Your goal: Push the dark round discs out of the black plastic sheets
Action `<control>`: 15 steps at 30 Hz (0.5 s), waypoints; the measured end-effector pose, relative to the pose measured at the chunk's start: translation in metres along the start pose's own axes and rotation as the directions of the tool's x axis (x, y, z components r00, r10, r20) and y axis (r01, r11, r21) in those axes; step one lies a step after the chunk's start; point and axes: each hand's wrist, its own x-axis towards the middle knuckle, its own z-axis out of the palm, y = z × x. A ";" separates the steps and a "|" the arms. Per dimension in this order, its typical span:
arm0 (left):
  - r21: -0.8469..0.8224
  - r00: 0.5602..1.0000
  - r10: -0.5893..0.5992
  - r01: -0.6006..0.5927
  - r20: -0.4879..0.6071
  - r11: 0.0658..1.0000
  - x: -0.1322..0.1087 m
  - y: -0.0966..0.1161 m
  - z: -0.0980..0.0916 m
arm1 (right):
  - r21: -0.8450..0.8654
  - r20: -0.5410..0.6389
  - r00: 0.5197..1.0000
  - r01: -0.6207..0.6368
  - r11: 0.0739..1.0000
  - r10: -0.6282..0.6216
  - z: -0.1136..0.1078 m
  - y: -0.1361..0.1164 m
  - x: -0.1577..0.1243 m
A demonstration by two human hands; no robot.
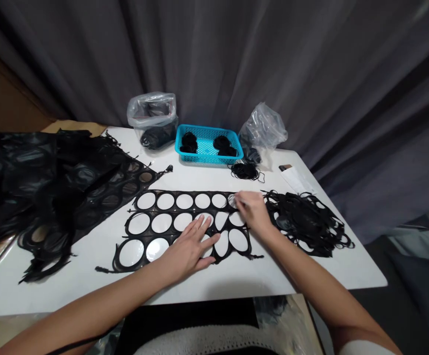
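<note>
- what is the centre made of?
- a thin black perforated sheet [193, 211], plastic-looking with a faint sheen, on a smooth white tabletop [207, 175].
- and above it?
- a blue plastic basket [209, 159], crinkled glossy clear plastic bags [266, 125] either side, then a matt grey cloth curtain [207, 54].

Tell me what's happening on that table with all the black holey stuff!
A person is handling a black sheet full of round holes, laid out on a white table. The left hand rests on it with fingers spread, and the right hand is at its far right corner; what those fingertips grip is hard to see. A tangled black pile lies to the right, and more black material to the left.
</note>
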 end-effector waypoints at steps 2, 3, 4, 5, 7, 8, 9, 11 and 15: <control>-0.007 1.000 -0.006 0.006 0.001 1.000 -0.001 0.002 -0.003 | 0.029 -0.118 0.982 -0.147 0.989 0.149 -0.009 0.023 0.024; -0.010 1.000 -0.010 0.010 -0.001 1.000 -0.001 0.002 -0.005 | 0.048 -0.151 0.968 -0.197 0.979 0.202 -0.013 0.031 0.033; -0.011 1.000 -0.015 0.015 -0.006 1.000 0.001 0.003 -0.007 | 0.065 -0.161 0.958 -0.230 0.971 0.238 -0.016 0.036 0.040; -0.011 1.000 -0.020 0.020 -0.012 1.000 0.004 0.002 -0.010 | 0.080 -0.152 0.954 -0.250 0.965 0.259 -0.018 0.037 0.044; -0.006 0.999 -0.037 0.037 -0.028 0.999 0.015 -0.002 -0.016 | 0.130 -0.093 0.958 -0.259 0.957 0.271 -0.017 0.029 0.045; 0.001 0.998 -0.046 0.046 -0.031 0.999 0.022 -0.005 -0.019 | 0.170 -0.042 0.964 -0.252 0.953 0.262 -0.014 0.022 0.043; 0.013 0.998 -0.057 0.057 -0.033 0.998 0.029 -0.009 -0.021 | 0.219 0.020 0.970 -0.242 0.945 0.244 -0.010 0.015 0.039; 0.058 0.997 -0.077 0.078 -0.013 0.995 0.041 -0.019 -0.022 | 0.328 0.146 0.972 -0.224 0.918 0.186 0.000 0.000 0.031; 0.111 0.997 -0.066 0.062 0.038 0.992 0.050 -0.032 -0.013 | 0.465 0.260 0.958 -0.232 0.855 0.119 0.015 -0.014 0.020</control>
